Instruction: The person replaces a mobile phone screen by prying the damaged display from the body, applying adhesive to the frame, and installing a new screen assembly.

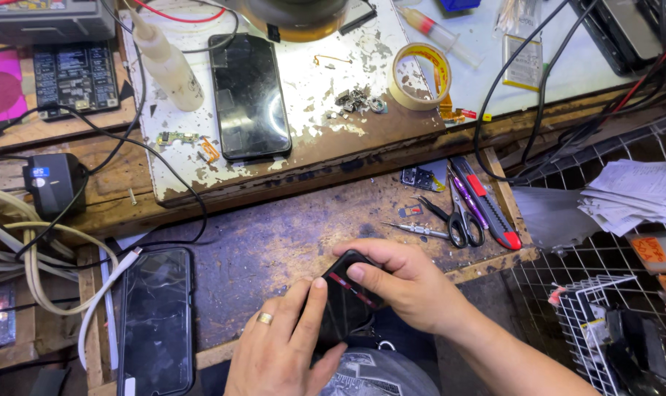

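A small black phone-like device with a red stripe (345,297) is held over the front edge of the worn wooden bench (274,235). My left hand (285,345), with a gold ring on one finger, grips its lower left side, index finger lying along it. My right hand (406,282) clasps its upper right end, thumb pressed on the red stripe.
A black phone (248,95) lies on the chipped white board; another phone (155,319) with a white cable lies at the front left. Scissors (457,216), a red utility knife (487,205), a tape roll (418,75), a squeeze bottle (168,62), a charger (52,182). A wire basket (604,323) stands at the right.
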